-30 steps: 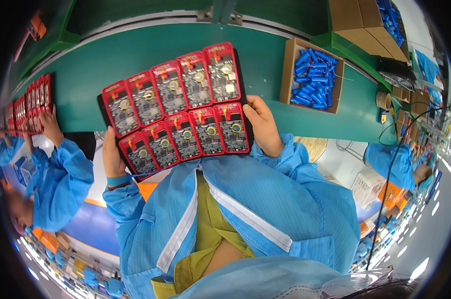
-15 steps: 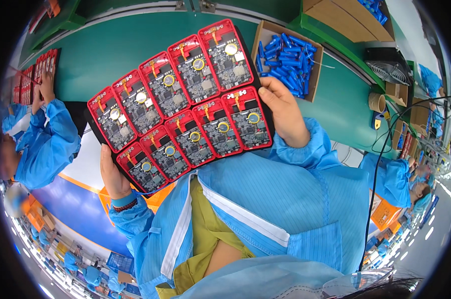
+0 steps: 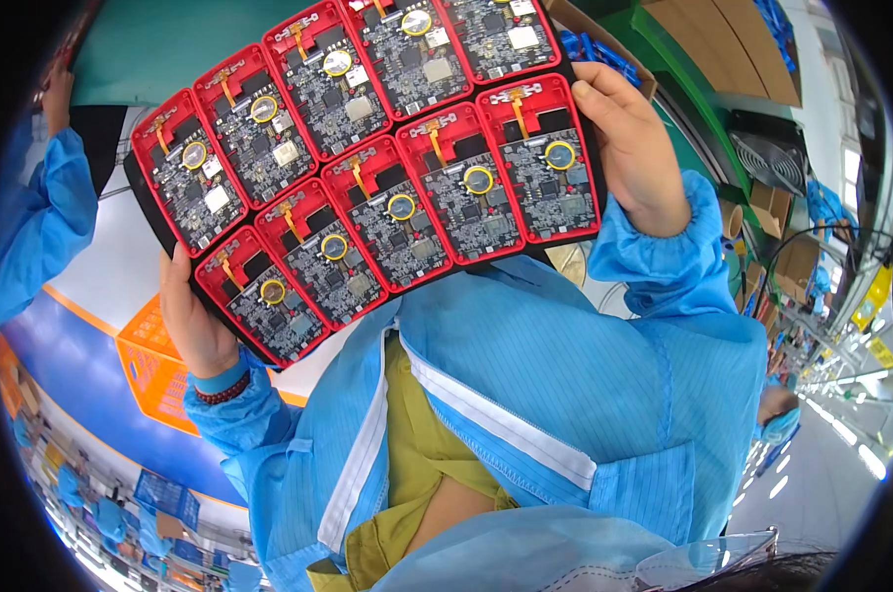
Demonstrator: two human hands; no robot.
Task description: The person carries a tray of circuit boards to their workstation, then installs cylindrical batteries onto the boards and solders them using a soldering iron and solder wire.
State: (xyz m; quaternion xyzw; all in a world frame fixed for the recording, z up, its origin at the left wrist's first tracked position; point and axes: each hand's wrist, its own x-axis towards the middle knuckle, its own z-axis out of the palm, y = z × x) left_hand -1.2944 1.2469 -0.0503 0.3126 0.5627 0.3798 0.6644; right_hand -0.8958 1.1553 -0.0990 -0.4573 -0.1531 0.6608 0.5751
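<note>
Green worktable at top. White floor with blue stripe and orange crate lower left. Cardboard boxes upper right; bright lights far right.

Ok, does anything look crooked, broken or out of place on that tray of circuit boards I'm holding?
Nothing stands out. The black tray is tilted between the left hand and right hand, but the red-framed boards sit evenly in their two rows, none visibly lifted or missing.

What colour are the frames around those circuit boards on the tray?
Red frames, seen clearly in the head view.
</note>
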